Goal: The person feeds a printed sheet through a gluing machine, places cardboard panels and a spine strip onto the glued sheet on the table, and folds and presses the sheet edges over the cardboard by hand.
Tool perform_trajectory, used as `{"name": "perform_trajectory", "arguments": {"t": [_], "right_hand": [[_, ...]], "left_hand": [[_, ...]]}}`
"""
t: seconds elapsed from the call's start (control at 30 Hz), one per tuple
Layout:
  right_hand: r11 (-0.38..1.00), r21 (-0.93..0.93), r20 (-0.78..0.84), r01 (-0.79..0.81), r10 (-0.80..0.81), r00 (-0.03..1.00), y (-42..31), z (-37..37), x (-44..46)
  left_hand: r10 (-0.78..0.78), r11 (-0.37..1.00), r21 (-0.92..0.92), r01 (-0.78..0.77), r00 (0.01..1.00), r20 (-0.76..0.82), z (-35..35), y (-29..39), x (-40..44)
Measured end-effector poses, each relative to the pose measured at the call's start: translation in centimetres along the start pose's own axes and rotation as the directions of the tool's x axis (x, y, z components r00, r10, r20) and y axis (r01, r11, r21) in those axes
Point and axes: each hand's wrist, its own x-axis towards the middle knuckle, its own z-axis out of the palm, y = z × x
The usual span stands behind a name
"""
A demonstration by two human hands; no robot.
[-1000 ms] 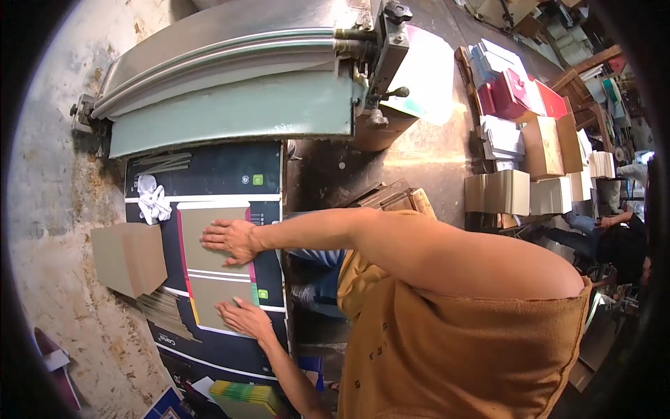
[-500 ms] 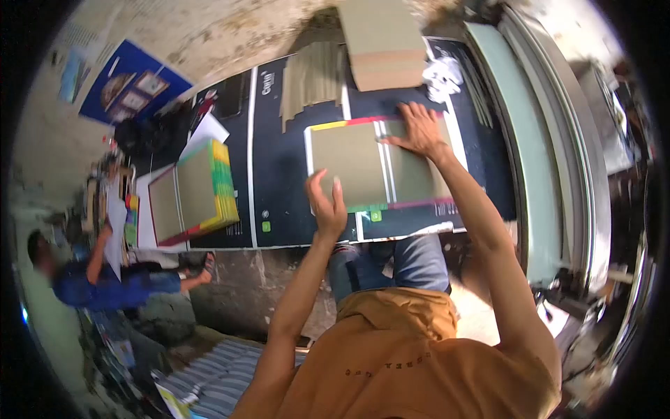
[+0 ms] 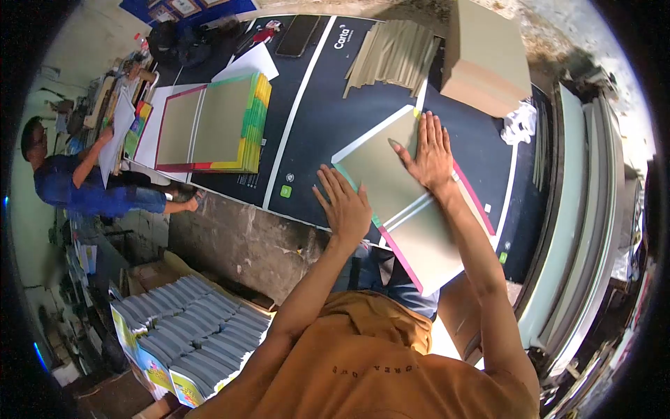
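A hardcover book case (image 3: 389, 159) lies slantwise on the dark table, inner side up. Grey boards flank a narrow spine strip between two white gaps, and thin coloured edges are folded over, pink, green and yellow. One corner juts past the table's front edge towards my body. My right hand (image 3: 431, 162) rests flat on the upper board, fingers together and thumb spread. At the green left edge is my left hand (image 3: 345, 209), fingers spread; whether it presses on the edge or the table I cannot tell.
Left stands a stack of similar covers (image 3: 223, 126). Grey board strips (image 3: 394, 56) and a tall board pile (image 3: 485, 63) are at the back, near crumpled white paper (image 3: 520, 124). A machine (image 3: 572, 209) borders the right. Bundled stacks (image 3: 195, 328) fill the lower left; a person (image 3: 77, 174) holds sheets.
The book case has turned from square to slanted, its near corner now past the table edge. My left hand has come down to its edge; my right hand stays on the board. The view shifted.
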Motion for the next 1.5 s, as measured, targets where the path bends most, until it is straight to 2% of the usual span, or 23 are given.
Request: {"name": "perform_trajectory", "arguments": {"t": [0.17,0.27,0.43,0.53,0.73,0.77,0.87,0.9,1.0,1.03,1.13,1.23,1.27,1.43,1.5], "right_hand": [[0.992,0.047,0.038,0.121,-0.123,0.992,0.3,-1.5,0.8],[0.97,0.046,0.037,0.239,-0.241,0.97,1.5,-2.2,1.3],[0.914,0.039,-0.011,0.405,-0.405,0.914,3.8,-2.7,2.5],[0.879,0.109,-0.034,0.464,-0.463,0.886,6.0,-2.4,4.2],[0.845,0.101,-0.157,0.524,-0.507,0.848,7.8,-2.1,6.2],[0.85,0.095,-0.167,0.518,-0.5,0.85,7.9,-1.8,6.1],[0.842,0.032,-0.174,0.538,-0.525,0.833,8.1,-1.5,5.9],[0.855,0.043,-0.136,0.517,-0.507,0.851,8.1,-1.5,6.0],[0.859,0.109,-0.118,0.5,-0.488,0.865,8.3,-1.3,6.2],[0.865,0.1,-0.087,0.492,-0.485,0.87,8.4,-1.1,6.2],[0.864,0.083,-0.104,0.496,-0.487,0.867,8.6,-0.8,6.3],[0.886,0.072,-0.049,0.458,-0.455,0.889,8.5,-0.9,6.4],[0.868,0.058,-0.026,0.493,-0.493,0.87,8.9,-0.4,6.8],[0.868,0.072,-0.113,0.491,-0.482,0.869,9.3,0.6,6.5],[0.875,0.091,-0.129,0.476,-0.464,0.876,9.4,0.5,6.3]], "left_hand": [[0.043,0.995,0.088,-0.051,0.995,0.088,-1.0,0.0,0.6],[0.114,0.991,0.062,-0.122,0.986,0.12,-1.7,-0.6,0.7],[0.124,0.99,0.047,-0.134,0.978,0.168,-1.8,-1.4,0.6],[0.129,0.988,0.068,-0.14,0.981,0.144,-1.5,-1.6,0.4],[0.143,0.98,0.115,-0.163,0.976,0.166,-3.4,-1.3,1.2],[0.177,0.973,0.129,-0.189,0.979,0.101,-3.4,-1.8,1.3],[0.134,0.974,-0.165,-0.154,0.983,-0.127,-2.8,-3.8,2.4],[0.083,0.963,-0.222,-0.155,0.949,-0.303,-2.5,-3.6,2.9],[-0.058,0.967,-0.253,0.005,0.977,-0.204,-1.6,-4.3,4.2],[-0.047,0.969,-0.243,-0.033,0.949,-0.312,-1.3,-4.0,4.5],[-0.087,0.967,-0.256,-0.008,0.929,-0.36,-0.6,-3.8,4.7],[-0.041,0.947,-0.303,-0.112,0.889,-0.456,0.0,-4.5,5.4],[-0.029,0.942,-0.309,-0.13,0.886,-0.462,0.8,-5.1,5.3],[-0.036,0.971,-0.23,-0.069,0.905,-0.424,0.3,-4.5,5.0],[0.039,0.975,-0.174,-0.136,0.882,-0.47,0.3,-4.1,4.9]]}}
